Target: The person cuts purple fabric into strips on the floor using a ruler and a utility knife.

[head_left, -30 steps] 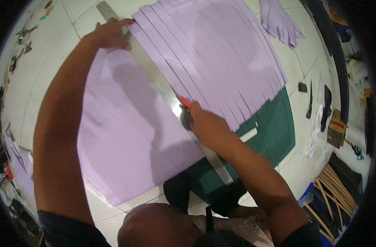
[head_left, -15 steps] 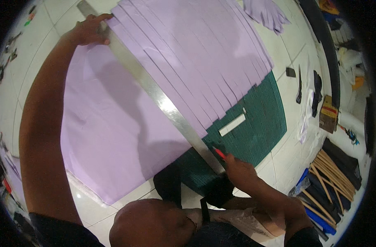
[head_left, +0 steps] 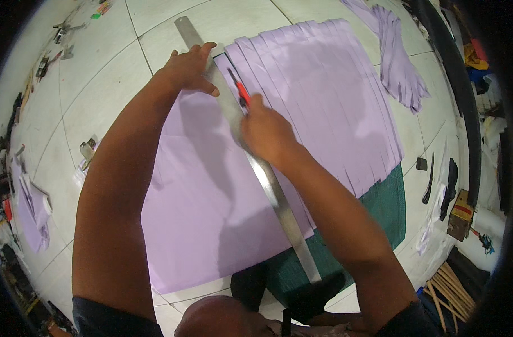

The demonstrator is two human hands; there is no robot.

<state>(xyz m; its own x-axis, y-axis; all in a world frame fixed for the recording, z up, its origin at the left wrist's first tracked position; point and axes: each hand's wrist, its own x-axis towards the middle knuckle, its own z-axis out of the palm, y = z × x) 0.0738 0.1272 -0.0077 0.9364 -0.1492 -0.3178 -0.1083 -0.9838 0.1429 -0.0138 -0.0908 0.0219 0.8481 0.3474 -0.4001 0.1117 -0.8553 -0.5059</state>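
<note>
A long metal ruler lies slantwise across a lilac fabric sheet. With its fingers spread, my left hand presses on the ruler near its far end. My right hand grips a red utility knife just right of the ruler, blade pointing toward the fabric's far edge. To the right of the ruler the fabric is in long narrow strips, lying side by side. Beneath the near right part, a green cutting mat shows. Whether the blade touches the cloth is hard to tell.
A bundle of lilac strips lies on the tiles at the far right. Farther right are a small dark block, a brown box and several wooden sticks. Loose lilac cloth and small tools lie left.
My right hand has carried the utility knife from the ruler's near end to close by my left hand at the far end. The whole view has shifted; the white strip on the mat is now out of sight.
</note>
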